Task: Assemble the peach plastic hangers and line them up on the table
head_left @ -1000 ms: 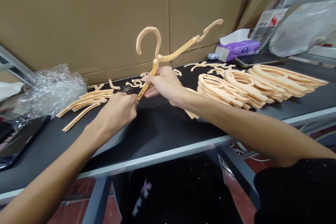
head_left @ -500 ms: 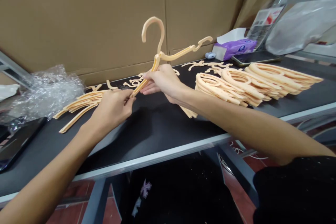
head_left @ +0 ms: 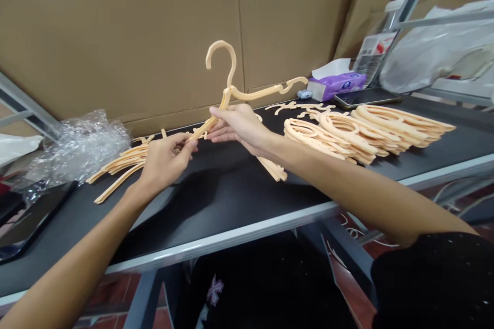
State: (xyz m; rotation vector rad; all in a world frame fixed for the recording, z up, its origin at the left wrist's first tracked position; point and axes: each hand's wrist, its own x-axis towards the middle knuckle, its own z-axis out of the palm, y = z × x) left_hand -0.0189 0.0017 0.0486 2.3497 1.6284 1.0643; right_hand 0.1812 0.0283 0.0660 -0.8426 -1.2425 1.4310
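Note:
A peach plastic clothes hanger (head_left: 259, 94) is held above the table, its hook upward and one arm stretching to the right. My left hand (head_left: 166, 159) is closed, pinching the lower end of the hanger's other arm between thumb and fingers. Higher on that same arm, my right hand (head_left: 241, 126) grips with its thumb on top and fingers beneath. Left of my left hand lie several loose peach hanger arms (head_left: 119, 164). More straight pieces (head_left: 273, 168) lie partly hidden under my right forearm.
Stacked peach hanger parts (head_left: 366, 131) lie to the right on the black table (head_left: 216, 200). Small hook-like pieces (head_left: 299, 107) lie behind them. A purple tissue pack (head_left: 339, 85), a phone (head_left: 366, 97), and a bottle (head_left: 376, 46) stand or lie farther back. Crumpled clear plastic (head_left: 83, 144) is at left.
The camera view has shifted slightly. The hanger now sits a little lower in view, its right arm nearer level. Both hands keep their hold on it.

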